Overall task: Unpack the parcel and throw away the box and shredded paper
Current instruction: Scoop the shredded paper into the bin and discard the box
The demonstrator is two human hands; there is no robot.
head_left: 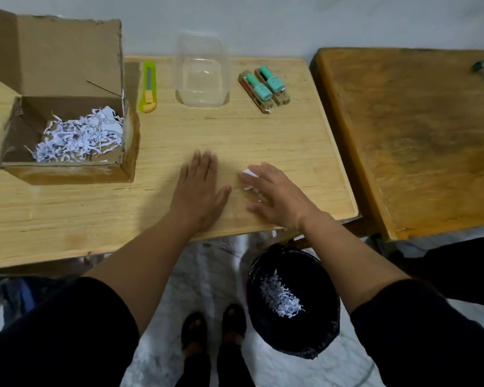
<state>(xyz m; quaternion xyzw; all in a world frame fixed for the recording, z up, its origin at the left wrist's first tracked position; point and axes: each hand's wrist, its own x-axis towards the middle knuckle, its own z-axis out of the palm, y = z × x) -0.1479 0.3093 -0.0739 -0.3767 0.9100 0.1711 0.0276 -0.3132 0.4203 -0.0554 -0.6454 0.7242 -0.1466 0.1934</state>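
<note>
Binned shreds (281, 298), paper scrap (248, 172) under right hand (277, 195)

Both my forearms extend forward, bare from the black sleeves up to the wrists. My left hand (200, 188) lies palm down and flat on the surface (263, 135), fingers straight and close together, thumb spread out to the right. My right hand (274, 195) is also palm down, angled toward the left, fingers extended and slightly spread, fingertips resting on a few white paper scraps (248, 172). The two hands are near each other, not touching.
</note>
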